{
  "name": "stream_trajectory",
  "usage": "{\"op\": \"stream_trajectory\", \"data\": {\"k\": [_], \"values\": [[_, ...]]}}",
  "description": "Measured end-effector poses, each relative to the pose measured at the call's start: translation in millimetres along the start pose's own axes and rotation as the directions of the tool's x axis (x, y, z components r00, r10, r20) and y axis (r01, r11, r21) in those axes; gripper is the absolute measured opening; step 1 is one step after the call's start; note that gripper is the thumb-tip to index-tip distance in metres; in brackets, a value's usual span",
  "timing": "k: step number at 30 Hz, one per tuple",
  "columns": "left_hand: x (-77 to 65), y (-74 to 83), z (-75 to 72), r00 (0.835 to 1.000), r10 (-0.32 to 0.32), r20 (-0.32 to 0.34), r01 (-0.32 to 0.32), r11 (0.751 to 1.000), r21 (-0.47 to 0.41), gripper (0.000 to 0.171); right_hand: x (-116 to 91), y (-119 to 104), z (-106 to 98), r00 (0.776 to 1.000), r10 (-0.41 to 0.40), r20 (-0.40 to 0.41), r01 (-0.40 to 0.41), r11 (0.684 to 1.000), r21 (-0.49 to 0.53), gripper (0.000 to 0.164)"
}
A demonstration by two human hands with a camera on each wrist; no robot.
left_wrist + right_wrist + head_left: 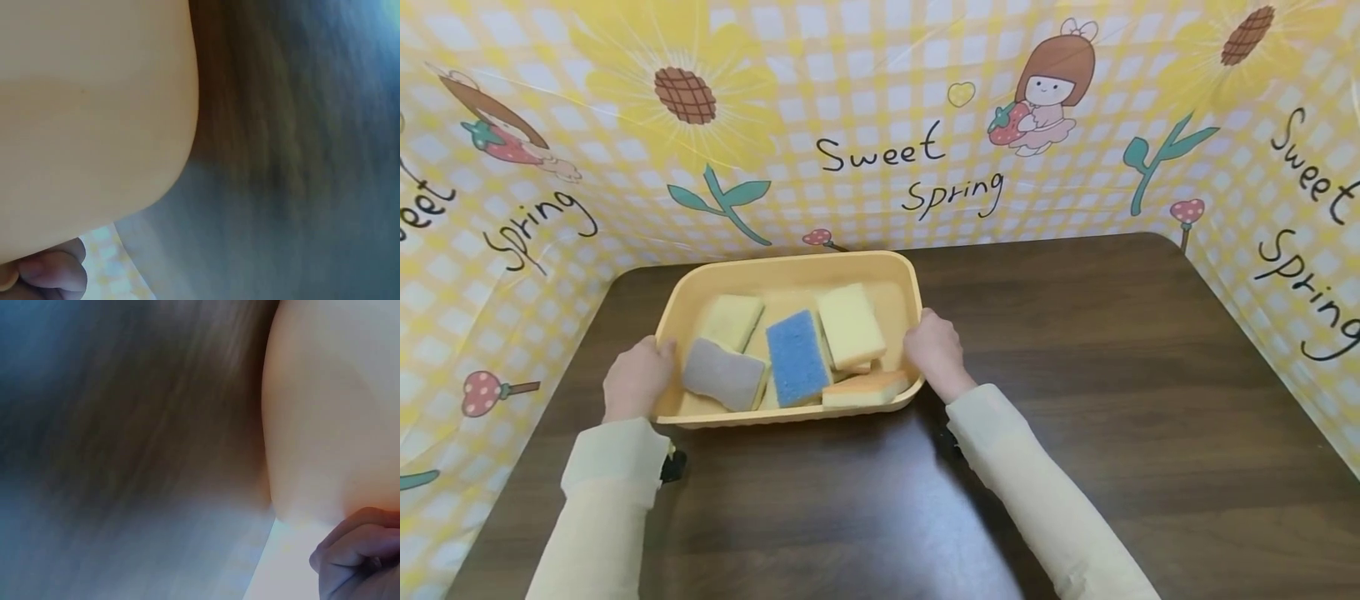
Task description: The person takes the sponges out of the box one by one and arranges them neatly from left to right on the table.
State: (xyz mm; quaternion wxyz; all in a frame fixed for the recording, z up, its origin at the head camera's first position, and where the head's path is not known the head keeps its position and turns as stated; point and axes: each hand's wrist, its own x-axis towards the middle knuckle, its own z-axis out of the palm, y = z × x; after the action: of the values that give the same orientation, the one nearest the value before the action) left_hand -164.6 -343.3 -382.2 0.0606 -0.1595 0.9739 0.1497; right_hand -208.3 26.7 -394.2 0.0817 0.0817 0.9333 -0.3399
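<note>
A pale yellow plastic bin is held between both hands near the back left of the table. My left hand grips its left end, with curled fingers against it in the left wrist view. The right hand grips the opposite end; its bent fingers show in the right wrist view. Inside the bin lie several sponges: a blue-faced sponge in the middle, a grey-faced sponge at left, pale yellow sponges, and an orange-topped sponge. I cannot tell whether the bin touches the table.
The dark wood-grain table extends to the right of the bin and in front of it. A yellow checked cloth backdrop with printed flowers and lettering stands behind the table and along both sides.
</note>
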Motion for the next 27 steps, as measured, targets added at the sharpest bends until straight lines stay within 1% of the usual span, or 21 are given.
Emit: {"op": "stream_trajectory", "data": {"k": [3, 8, 14, 18, 23, 27], "values": [[0.9, 8.1, 3.1, 1.0, -0.007, 0.015, 0.007, 1.0, 0.0, 0.057, 1, 7, -5, 1.0, -0.004, -0.018, 0.004, 1.0, -0.007, 0.03], [1.5, 19.2, 8.4, 1.0, -0.012, 0.027, 0.012, 1.0, 0.0, 0.057, 0, 17, -14, 1.0, -0.004, -0.019, 0.004, 1.0, -0.007, 0.03], [3.3, 30.9, 16.8, 1.0, -0.005, 0.002, 0.005, 1.0, -0.003, 0.056, 1, 28, -25, 1.0, -0.007, -0.009, 0.007, 1.0, -0.008, 0.033], [0.5, 43.5, 22.6, 1.0, -0.004, -0.021, 0.004, 1.0, -0.006, 0.053, 3, 37, -34, 1.0, -0.017, -0.001, 0.017, 1.0, -0.018, 0.033], [-4.9, 61.3, 24.1, 0.999, -0.009, -0.036, 0.009, 1.0, -0.014, 0.05, 6, 49, -41, 0.999, -0.035, -0.009, 0.035, 0.999, -0.023, 0.033], [-6.0, 69.2, 25.8, 0.999, -0.01, -0.045, 0.009, 1.0, -0.013, 0.049, 9, 56, -45, 0.999, -0.04, -0.007, 0.04, 0.999, -0.019, 0.034]]}}
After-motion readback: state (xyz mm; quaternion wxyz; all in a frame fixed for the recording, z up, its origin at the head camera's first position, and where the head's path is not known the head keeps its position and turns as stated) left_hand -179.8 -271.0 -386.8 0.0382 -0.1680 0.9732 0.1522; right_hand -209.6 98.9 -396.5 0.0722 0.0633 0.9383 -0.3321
